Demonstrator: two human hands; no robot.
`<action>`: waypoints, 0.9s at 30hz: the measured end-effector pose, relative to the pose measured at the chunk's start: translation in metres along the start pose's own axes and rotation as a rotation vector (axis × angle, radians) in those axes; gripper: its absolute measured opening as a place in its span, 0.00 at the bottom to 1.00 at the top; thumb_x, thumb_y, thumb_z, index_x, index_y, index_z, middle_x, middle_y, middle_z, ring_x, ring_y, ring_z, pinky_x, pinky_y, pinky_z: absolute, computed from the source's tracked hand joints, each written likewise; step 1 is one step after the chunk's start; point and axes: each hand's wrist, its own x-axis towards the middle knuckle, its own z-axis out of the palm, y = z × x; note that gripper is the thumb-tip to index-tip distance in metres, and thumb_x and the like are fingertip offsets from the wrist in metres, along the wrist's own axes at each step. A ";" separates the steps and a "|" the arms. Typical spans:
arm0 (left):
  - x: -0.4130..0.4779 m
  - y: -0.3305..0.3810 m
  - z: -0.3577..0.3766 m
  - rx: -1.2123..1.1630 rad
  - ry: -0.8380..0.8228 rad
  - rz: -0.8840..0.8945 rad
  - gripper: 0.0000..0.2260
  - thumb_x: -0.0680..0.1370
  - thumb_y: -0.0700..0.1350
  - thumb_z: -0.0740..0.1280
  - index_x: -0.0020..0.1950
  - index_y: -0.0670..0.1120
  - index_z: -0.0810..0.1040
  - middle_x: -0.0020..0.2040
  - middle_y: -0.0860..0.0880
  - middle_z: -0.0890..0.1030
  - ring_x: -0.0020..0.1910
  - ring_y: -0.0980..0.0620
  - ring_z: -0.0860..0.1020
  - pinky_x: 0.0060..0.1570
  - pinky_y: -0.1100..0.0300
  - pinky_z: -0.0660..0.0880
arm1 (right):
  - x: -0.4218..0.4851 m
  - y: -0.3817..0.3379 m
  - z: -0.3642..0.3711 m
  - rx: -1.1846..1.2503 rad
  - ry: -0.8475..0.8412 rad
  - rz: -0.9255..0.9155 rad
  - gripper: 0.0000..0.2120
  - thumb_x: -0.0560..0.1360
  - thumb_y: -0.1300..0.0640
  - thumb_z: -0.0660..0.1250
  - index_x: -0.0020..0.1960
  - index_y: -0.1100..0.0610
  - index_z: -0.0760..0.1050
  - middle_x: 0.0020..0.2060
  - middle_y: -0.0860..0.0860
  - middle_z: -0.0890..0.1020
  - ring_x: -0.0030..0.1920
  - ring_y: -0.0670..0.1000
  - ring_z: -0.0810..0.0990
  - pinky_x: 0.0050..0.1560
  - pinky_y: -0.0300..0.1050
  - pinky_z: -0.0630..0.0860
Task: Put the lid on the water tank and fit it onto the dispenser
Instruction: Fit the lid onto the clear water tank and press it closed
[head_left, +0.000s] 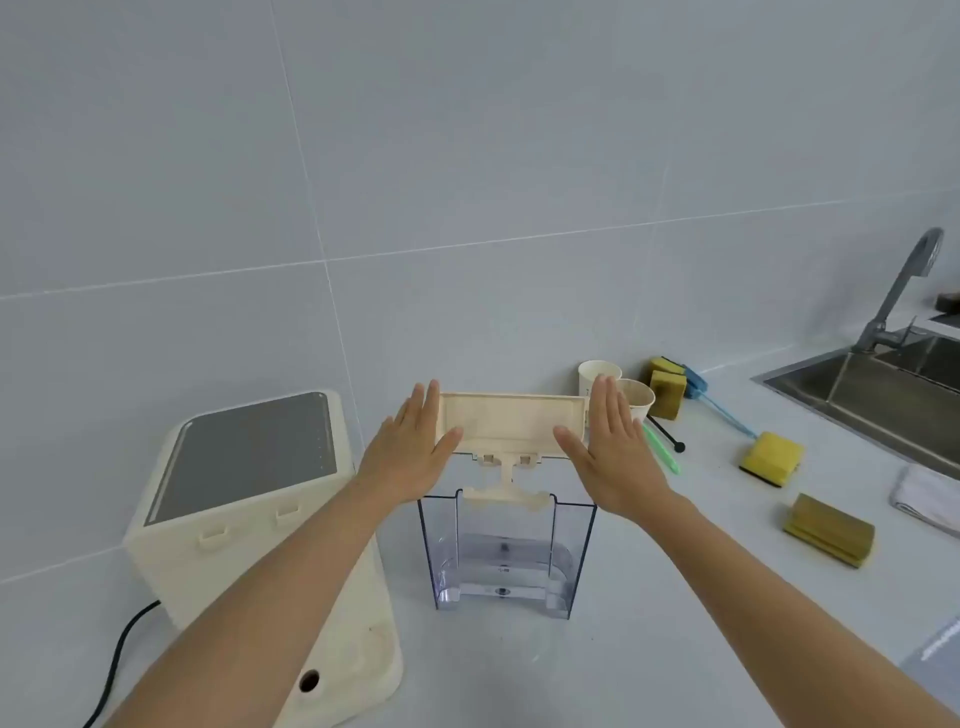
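Observation:
A clear plastic water tank (506, 556) stands open-topped on the white counter, in the middle. Above it I hold the cream lid (511, 423) tilted up, underside toward me. Its hinge piece (506, 491) hangs down to the tank's far rim. My left hand (410, 447) presses flat on the lid's left end. My right hand (613, 447) presses flat on its right end. Both thumbs lie under the lid's lower edge. The cream dispenser (249, 525) with a grey top panel stands to the left of the tank, partly behind my left forearm.
Two paper cups (618, 382), several yellow sponges (771, 457), a blue-handled brush (722, 408) and a green stick (660, 447) lie to the right. A steel sink (872, 384) with a faucet (904, 286) sits far right. A black cable (119, 660) runs from the dispenser. Tiled wall behind.

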 end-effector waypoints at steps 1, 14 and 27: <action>0.002 0.001 0.002 -0.029 -0.027 -0.015 0.29 0.79 0.55 0.46 0.74 0.45 0.36 0.78 0.45 0.40 0.77 0.49 0.44 0.76 0.50 0.47 | 0.001 0.001 0.001 0.019 0.000 0.012 0.35 0.78 0.44 0.47 0.73 0.58 0.32 0.75 0.53 0.37 0.75 0.52 0.36 0.75 0.52 0.41; 0.010 0.011 0.007 -0.416 -0.107 -0.341 0.30 0.79 0.54 0.50 0.75 0.39 0.43 0.64 0.35 0.72 0.62 0.40 0.71 0.50 0.57 0.65 | 0.015 -0.007 0.006 0.629 -0.140 0.287 0.28 0.77 0.45 0.51 0.71 0.60 0.53 0.63 0.54 0.67 0.56 0.49 0.63 0.56 0.43 0.61; 0.025 0.005 0.030 -0.473 -0.003 -0.287 0.24 0.79 0.53 0.52 0.66 0.36 0.62 0.42 0.42 0.73 0.44 0.45 0.72 0.43 0.57 0.65 | 0.025 -0.002 0.008 0.669 -0.083 0.369 0.21 0.78 0.49 0.52 0.59 0.64 0.71 0.59 0.62 0.76 0.51 0.54 0.71 0.62 0.52 0.67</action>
